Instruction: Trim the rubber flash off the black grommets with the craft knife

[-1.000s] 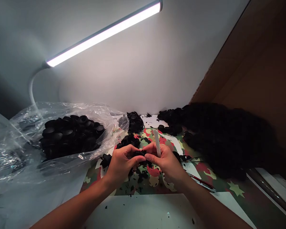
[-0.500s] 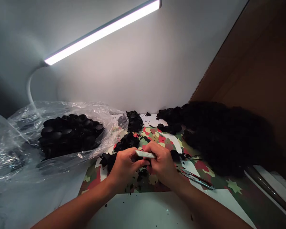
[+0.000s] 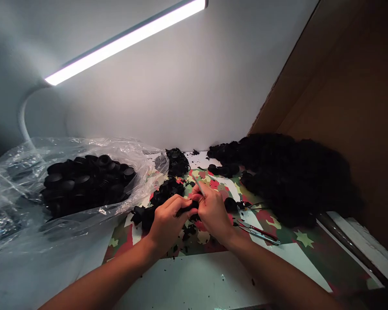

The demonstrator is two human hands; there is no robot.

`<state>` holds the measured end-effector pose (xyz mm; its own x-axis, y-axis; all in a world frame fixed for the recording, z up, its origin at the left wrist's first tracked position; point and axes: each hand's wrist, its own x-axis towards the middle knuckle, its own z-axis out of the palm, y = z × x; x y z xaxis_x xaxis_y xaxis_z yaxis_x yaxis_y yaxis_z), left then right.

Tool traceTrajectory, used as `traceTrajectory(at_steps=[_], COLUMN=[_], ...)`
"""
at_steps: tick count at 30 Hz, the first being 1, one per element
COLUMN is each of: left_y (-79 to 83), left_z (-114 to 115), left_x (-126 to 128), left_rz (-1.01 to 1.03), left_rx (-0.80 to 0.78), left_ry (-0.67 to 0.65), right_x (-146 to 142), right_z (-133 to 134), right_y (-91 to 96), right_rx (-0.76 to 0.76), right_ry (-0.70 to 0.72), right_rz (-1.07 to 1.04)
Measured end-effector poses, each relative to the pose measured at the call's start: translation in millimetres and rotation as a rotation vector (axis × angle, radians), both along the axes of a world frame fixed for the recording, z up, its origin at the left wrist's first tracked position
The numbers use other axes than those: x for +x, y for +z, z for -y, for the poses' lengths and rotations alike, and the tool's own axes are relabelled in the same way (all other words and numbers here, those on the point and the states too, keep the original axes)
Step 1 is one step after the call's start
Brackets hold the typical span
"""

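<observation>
My left hand [image 3: 171, 217] is closed, pinching a small black rubber part [image 3: 193, 206] between thumb and fingers. Facing it, my right hand [image 3: 213, 213] grips a slim pale tool [image 3: 198, 185] that juts up and away from the fist. The fingertips of both hands meet at the black part, so its shape and the tool's working end are mostly hidden. Black scraps [image 3: 189, 232] lie under the hands on a patterned sheet [image 3: 226, 183]. Left of my left hand sit more black pieces [image 3: 145, 215].
A clear plastic bag [image 3: 148, 172] holds many black ribbed round parts [image 3: 84, 183]. To the right rises a big black heap [image 3: 297, 181] before a cardboard panel [image 3: 349, 86]. Tweezers-like metal tools [image 3: 258, 232] lie right of my hands. A lit lamp [image 3: 126, 43] hangs above.
The pale tool has swung from lying crosswise between both hands to pointing up and away in my right hand. The black part now shows between my fingers. The whole view has shifted slightly.
</observation>
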<state>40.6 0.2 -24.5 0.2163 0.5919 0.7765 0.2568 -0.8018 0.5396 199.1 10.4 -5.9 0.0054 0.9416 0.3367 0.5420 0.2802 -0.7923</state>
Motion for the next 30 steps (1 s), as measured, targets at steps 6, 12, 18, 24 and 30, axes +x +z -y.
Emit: traceTrajectory(at_steps=[6,12,18,24,30], left_y=[2.8,6.6,4.9,-2.8,5.1], left_z=[7.4,-6.1,-12.9,-14.8,-9.2], left_x=[-5.3,-8.7,-9.5,-9.1,-7.5], left_rz=[0.259,0.499,0.681,0.701,0.536], left_rx=[-0.373,-0.902,-1.054,-1.033,-0.956], left_ry=[-0.117,-0.231,-0.353,-0.305,-0.19], right_x=[42.4,50.2,35.7,10.7,7.2], right_z=[-25.1,-24.1,-5.2,17.4,19.0], right_y=[-7.1,-7.6,3.0,11.8,9.8], right_rx=[-0.169,-0.214,-0.157,-0.037,-0.011], right_ry=[-0.029,0.078,0.049,0.259,0.243], right_rz=[0.081,0.139,-0.087,-0.247,-0.123])
